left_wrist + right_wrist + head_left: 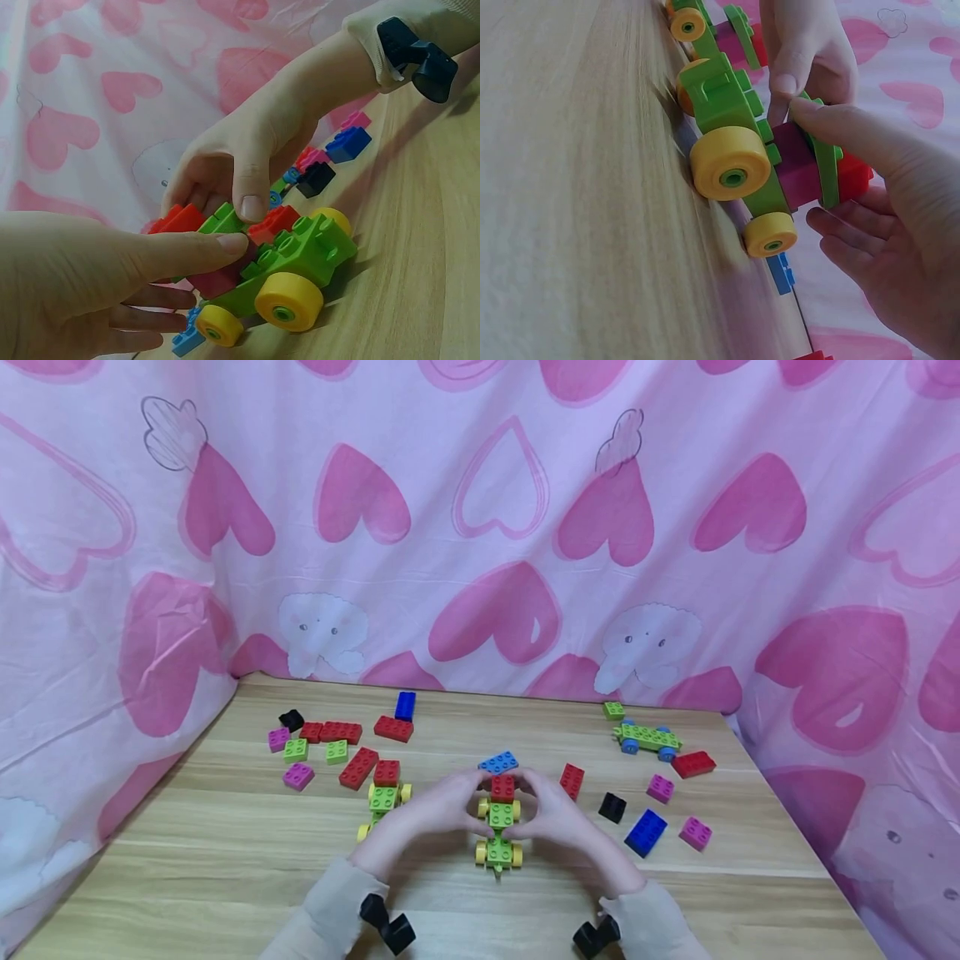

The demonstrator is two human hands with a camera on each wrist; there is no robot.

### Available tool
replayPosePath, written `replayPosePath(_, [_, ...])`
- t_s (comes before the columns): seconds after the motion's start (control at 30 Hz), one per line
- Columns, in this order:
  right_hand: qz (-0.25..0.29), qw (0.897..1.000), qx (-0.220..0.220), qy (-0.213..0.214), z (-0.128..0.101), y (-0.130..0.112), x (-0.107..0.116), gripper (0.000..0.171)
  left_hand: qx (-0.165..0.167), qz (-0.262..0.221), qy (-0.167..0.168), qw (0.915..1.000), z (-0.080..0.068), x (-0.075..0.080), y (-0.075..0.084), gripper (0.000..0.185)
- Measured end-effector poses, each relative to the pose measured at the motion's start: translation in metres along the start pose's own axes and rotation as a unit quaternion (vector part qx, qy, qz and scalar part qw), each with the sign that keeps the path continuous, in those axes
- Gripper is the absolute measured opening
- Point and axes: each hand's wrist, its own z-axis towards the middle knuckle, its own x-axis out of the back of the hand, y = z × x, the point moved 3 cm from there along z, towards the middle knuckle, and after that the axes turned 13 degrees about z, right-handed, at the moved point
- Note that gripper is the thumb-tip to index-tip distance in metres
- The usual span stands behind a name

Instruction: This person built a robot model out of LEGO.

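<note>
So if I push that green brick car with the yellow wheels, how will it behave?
The green brick car with yellow wheels would probably roll easily, since its round wheels sit on the smooth wooden table. It looks like light, stiff plastic. The stacked red brick on top, pinched by both hands, might pop off if knocked.
</note>
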Motion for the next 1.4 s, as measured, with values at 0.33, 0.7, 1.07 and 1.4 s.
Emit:
replayPosePath(0.33, [-0.02,1.0,0.008,0.005,0.002,-0.004,0.002,0.07,-0.005,0.002,0.005,1.0,0.004,-0.001,0.002,0.082])
replayPosePath(0.7, [-0.004,1.0,0.007,0.005,-0.004,-0.001,0.019,0.07,-0.019,0.002,0.025,0.9995,0.016,-0.008,0.013,0.078])
replayPosePath(1.07, [-0.012,0.999,-0.017,0.031,-0.004,0.01,0.034,0.074,-0.041,-0.026,0.038,0.9981,0.036,-0.012,0.017,0.07])
replayPosePath(1.4, [-0.001,0.998,-0.045,0.038,-0.002,0.016,0.04,0.077,-0.048,-0.024,0.044,0.9976,0.045,-0.012,0.017,0.071])
